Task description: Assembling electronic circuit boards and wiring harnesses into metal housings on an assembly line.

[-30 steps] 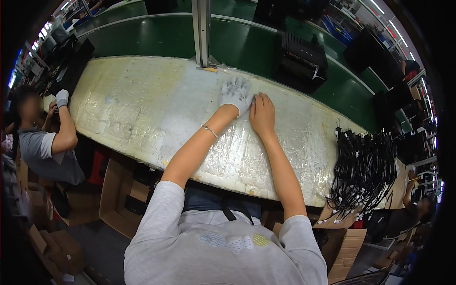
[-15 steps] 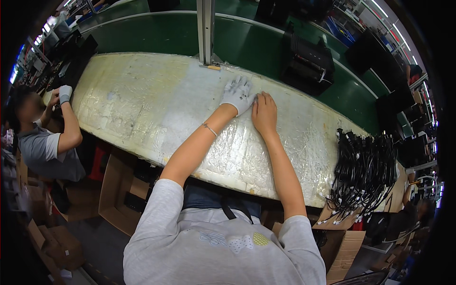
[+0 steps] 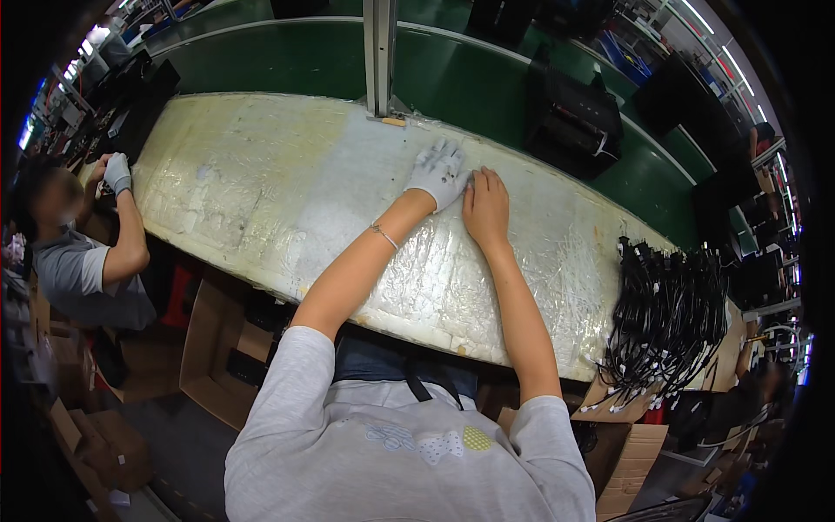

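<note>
My left hand (image 3: 438, 176), in a white work glove with dark smudges, lies palm down on the worktable (image 3: 261, 174), fingers stretched out. Close beside it, my right hand (image 3: 487, 209) is bare and also rests palm down, its fingers fairly straight. The left fingertips point toward the table's far edge. No object shows in either hand. Clear plastic film and tape cover the pale tabletop under both hands. A thin bracelet (image 3: 384, 237) circles my left wrist.
A bundle of black cables (image 3: 665, 317) with white connectors lies at the table's right end. Beyond the far edge, a black box-shaped unit (image 3: 574, 122) sits on a green conveyor (image 3: 470, 78). A metal post (image 3: 379, 61) stands there. A co-worker (image 3: 83, 252) sits at left, near a cardboard box (image 3: 213, 348).
The black unit on the conveyor has shifted slightly to the right. The co-worker's gloved hand has moved a little. My own hands stay in place.
</note>
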`<action>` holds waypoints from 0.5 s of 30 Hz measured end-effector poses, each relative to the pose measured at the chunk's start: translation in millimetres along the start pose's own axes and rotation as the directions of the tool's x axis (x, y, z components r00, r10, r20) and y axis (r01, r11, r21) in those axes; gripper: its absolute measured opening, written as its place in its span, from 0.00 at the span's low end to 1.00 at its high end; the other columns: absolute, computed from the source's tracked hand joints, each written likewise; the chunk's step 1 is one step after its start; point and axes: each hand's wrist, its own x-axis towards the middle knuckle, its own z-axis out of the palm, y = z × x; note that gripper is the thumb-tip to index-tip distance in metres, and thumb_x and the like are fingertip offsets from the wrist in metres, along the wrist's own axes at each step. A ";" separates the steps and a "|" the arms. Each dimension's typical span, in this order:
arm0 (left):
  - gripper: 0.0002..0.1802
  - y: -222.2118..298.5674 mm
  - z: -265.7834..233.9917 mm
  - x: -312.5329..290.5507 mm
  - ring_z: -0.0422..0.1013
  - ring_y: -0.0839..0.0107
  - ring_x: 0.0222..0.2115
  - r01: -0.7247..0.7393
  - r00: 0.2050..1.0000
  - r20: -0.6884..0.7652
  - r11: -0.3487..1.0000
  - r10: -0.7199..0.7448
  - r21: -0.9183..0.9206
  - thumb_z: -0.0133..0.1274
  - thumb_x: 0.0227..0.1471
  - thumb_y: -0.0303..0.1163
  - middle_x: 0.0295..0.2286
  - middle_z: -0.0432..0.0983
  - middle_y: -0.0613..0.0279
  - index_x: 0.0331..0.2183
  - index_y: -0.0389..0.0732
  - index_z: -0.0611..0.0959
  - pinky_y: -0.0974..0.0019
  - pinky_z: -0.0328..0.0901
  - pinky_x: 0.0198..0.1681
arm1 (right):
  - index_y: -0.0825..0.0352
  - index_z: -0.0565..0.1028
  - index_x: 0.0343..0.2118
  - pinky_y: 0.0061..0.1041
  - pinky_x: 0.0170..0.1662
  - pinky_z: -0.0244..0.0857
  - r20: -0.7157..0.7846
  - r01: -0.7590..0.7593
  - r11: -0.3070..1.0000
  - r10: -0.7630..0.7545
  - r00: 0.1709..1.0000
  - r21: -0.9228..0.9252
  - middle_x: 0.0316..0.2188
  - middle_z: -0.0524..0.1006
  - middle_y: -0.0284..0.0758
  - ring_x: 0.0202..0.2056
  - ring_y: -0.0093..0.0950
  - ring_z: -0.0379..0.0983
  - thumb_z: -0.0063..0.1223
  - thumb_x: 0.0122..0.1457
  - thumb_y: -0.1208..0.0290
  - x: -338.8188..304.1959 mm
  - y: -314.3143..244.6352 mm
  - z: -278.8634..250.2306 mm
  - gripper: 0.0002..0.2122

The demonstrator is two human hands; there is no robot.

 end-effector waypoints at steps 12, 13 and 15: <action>0.32 2.3 -1.1 -0.7 0.42 0.53 0.65 -0.045 0.984 0.169 0.998 0.051 -0.040 0.37 0.59 0.46 0.62 0.51 0.49 0.59 0.37 0.64 0.54 0.37 0.66 | 0.73 0.72 0.41 0.43 0.55 0.58 -0.018 0.012 0.998 -0.011 1.000 0.063 0.47 0.71 0.53 0.51 0.50 0.65 0.49 0.54 0.76 -4.4 -2.7 -4.2 0.12; 0.32 -0.9 3.4 -3.5 0.43 0.54 0.65 -0.011 0.990 0.137 0.994 0.025 -0.106 0.36 0.59 0.46 0.62 0.51 0.50 0.59 0.37 0.64 0.54 0.36 0.66 | 0.73 0.72 0.41 0.43 0.55 0.58 -0.011 0.006 0.998 -0.006 1.000 0.068 0.47 0.71 0.53 0.51 0.50 0.65 0.49 0.54 0.76 -5.1 -6.0 -5.0 0.12; 0.32 2.1 1.6 -6.9 0.43 0.55 0.65 -0.010 0.995 0.099 0.997 0.017 -0.074 0.36 0.59 0.46 0.62 0.52 0.50 0.58 0.37 0.65 0.55 0.36 0.66 | 0.73 0.72 0.42 0.42 0.55 0.58 -0.027 0.034 0.997 -0.033 0.999 0.064 0.47 0.71 0.52 0.51 0.50 0.65 0.49 0.55 0.76 -5.9 -6.0 -6.9 0.12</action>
